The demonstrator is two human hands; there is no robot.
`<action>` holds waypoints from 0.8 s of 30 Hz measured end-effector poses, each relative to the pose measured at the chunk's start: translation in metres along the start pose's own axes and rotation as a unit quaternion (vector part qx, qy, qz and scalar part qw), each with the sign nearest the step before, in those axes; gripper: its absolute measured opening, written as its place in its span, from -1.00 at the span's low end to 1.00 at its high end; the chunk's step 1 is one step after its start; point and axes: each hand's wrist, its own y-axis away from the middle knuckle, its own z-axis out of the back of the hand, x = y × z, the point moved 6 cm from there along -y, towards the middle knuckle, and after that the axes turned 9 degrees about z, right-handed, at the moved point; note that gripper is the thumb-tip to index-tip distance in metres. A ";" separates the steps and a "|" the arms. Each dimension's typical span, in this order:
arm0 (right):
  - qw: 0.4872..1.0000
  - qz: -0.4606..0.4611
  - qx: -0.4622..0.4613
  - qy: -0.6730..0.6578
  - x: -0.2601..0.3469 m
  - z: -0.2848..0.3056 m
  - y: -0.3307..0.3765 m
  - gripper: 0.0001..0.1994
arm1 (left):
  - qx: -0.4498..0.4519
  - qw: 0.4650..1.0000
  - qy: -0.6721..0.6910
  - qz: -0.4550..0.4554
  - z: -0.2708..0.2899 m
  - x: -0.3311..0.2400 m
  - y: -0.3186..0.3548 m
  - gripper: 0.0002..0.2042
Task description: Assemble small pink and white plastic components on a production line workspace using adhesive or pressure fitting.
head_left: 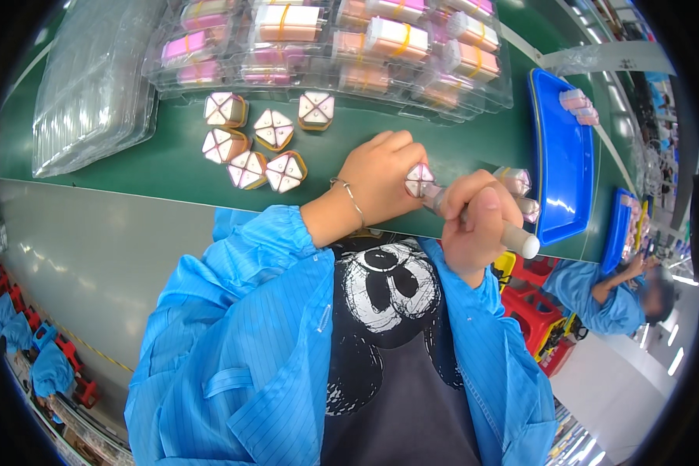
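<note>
My left hand (384,175) is closed around a small bundle (420,180) whose white end face is split by crossing lines into wedge shapes. My right hand (481,217) grips a pale, stick-like tool (520,241) with a rounded white end; its other end points at the bundle, and I cannot tell whether they touch. Several similar bundles (286,172), banded in yellow, stand on the green table (349,151) left of my left hand. More bundles (512,180) lie just beyond my right hand, partly hidden by it.
Clear plastic trays (303,85) full of pink, white and peach banded bundles line the far side. A stack of clear trays (93,101) stands at far left. A blue tray (563,155) holding a pinkish bundle (579,106) is at right. Another person (606,295) works farther right.
</note>
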 end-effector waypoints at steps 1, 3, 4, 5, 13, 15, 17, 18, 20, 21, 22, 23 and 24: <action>1.000 -0.007 0.009 0.022 -0.002 -0.001 0.000 -0.62 | 0.000 1.000 -0.002 -0.001 0.000 -0.001 0.001 -0.67; 0.997 -0.022 0.028 0.066 -0.006 -0.004 0.000 -0.62 | 0.015 1.000 -0.015 0.010 -0.002 0.002 0.003 -0.64; 0.999 -0.034 -0.001 0.041 -0.007 -0.005 -0.001 -0.62 | 0.021 1.000 -0.021 0.011 -0.002 0.004 0.000 -0.63; 0.999 -0.025 -0.011 0.032 -0.006 -0.004 -0.001 -0.62 | 0.013 1.000 -0.014 0.008 -0.001 0.003 -0.001 -0.65; 0.998 -0.002 0.002 0.056 -0.005 0.000 0.000 -0.58 | 0.005 1.000 -0.002 0.005 0.000 0.000 0.001 -0.65; 1.000 0.019 -0.023 0.000 -0.002 0.006 -0.002 -0.57 | 0.012 1.000 0.000 0.016 0.001 0.000 0.002 -0.65; 0.986 0.044 -0.077 -0.140 0.008 0.021 -0.011 -0.59 | 0.000 1.000 0.016 0.010 0.005 -0.002 0.000 -0.64; 0.984 0.017 -0.085 -0.156 0.012 0.024 -0.020 -0.62 | -0.015 0.999 0.031 -0.001 0.007 -0.002 0.001 -0.63; 0.980 -0.026 -0.062 -0.185 0.011 0.031 -0.036 -0.72 | 0.025 0.991 0.132 0.009 0.002 0.001 -0.001 -0.64; 0.987 -0.063 -0.039 -0.140 0.006 0.029 -0.038 -0.75 | 0.077 0.973 0.216 0.033 -0.004 0.009 0.002 -0.63; 0.990 -0.101 -0.015 -0.098 -0.002 0.027 -0.038 -0.78 | 0.128 0.946 0.293 0.058 -0.007 0.012 0.003 -0.59; 0.989 -0.139 0.009 -0.056 -0.008 0.026 -0.035 -0.82 | 0.155 0.888 0.417 0.113 -0.009 0.015 0.005 -0.52; 0.981 -0.179 0.071 -0.018 -0.014 0.020 -0.031 -0.90 | 0.179 0.811 0.531 0.165 -0.010 0.016 0.008 -0.42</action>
